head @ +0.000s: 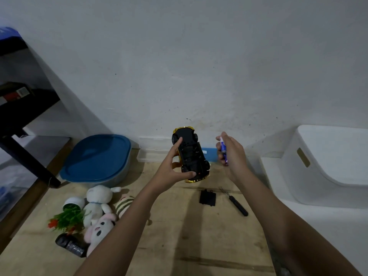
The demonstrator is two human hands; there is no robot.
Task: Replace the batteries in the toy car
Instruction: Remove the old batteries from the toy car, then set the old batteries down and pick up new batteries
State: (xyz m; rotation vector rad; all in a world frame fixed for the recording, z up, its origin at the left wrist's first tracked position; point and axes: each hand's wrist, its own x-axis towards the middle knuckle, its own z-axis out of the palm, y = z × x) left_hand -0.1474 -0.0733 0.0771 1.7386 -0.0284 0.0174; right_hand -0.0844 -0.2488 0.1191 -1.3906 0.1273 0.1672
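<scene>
The left grip (171, 166) holds the gold toy car (190, 155) upside down, black belly showing; the right grip (232, 156) holds blue batteries (223, 149).

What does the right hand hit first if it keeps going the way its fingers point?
Likely nothing close: the right hand, holding batteries, points up and away, toward the wall. The toy car sits leftward, off that line. Depth unclear.

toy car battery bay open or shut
Open: the toy car is held underside up in the left hand, and its black cover lies apart on the floor beside the screwdriver.

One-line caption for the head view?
Left hand holds upturned car; right hand holds batteries.
</scene>
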